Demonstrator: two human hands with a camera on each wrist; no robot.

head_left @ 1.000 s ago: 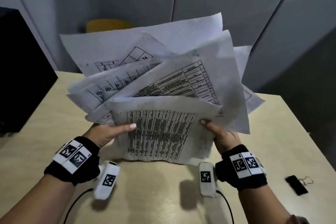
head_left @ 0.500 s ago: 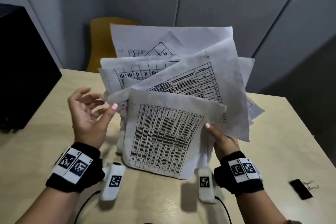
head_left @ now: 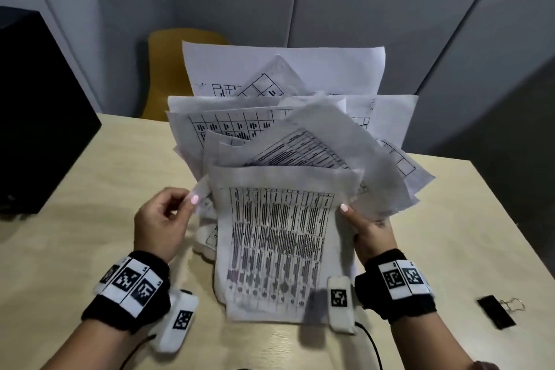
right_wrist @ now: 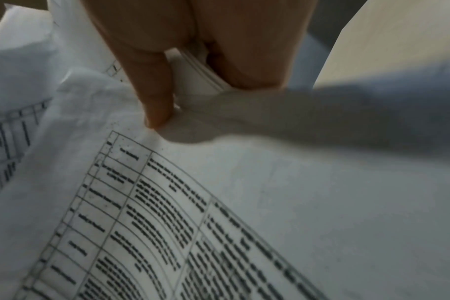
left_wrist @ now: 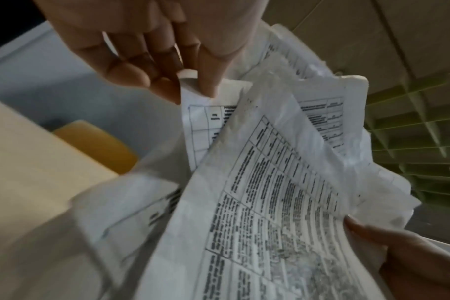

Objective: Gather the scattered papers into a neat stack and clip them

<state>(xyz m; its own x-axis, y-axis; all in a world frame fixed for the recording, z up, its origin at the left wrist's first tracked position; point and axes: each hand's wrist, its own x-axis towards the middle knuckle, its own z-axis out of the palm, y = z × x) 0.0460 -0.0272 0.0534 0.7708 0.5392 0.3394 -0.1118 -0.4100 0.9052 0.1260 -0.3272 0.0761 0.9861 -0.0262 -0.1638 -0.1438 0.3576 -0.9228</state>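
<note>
Right hand point(head_left: 371, 230): grip pinches the right edge of the papers point(head_left: 282, 189), thumb on the printed front sheet, fingers behind. Right wrist view shows several sheet edges clamped between thumb and fingers point(right_wrist: 154, 87).

Left hand point(head_left: 162, 225): grip pinches a single sheet corner between thumb and curled fingers, at the left edge of the bundle. Left wrist view confirms, corner held at the fingertips point(left_wrist: 167, 89).

Papers: uneven, fanned, standing roughly upright between the two grips, lower edges on or just above the bench point(head_left: 90, 189); cannot tell which, the bottom is motion-blurred. Front sheet carries a printed table; sheets behind it lie tilted and offset, corners sticking out above and to the right of the right grip.

Around: black binder clip point(head_left: 495, 311) flat on the bench, well to the right of the right grip, apart from the papers, wire handles toward the bench edge. Black box point(head_left: 39, 111) left of the left grip, on the far left of the bench. Yellow chair point(head_left: 168, 69) beyond the papers, partly hidden by them. Grey wall panels behind.

Hidden or unclear: right hand's fingers behind the bundle are out of sight in the head view. Print unreadable. Sheet count cannot be made out. Lower corners of the rear sheets are covered by the front sheet.
</note>
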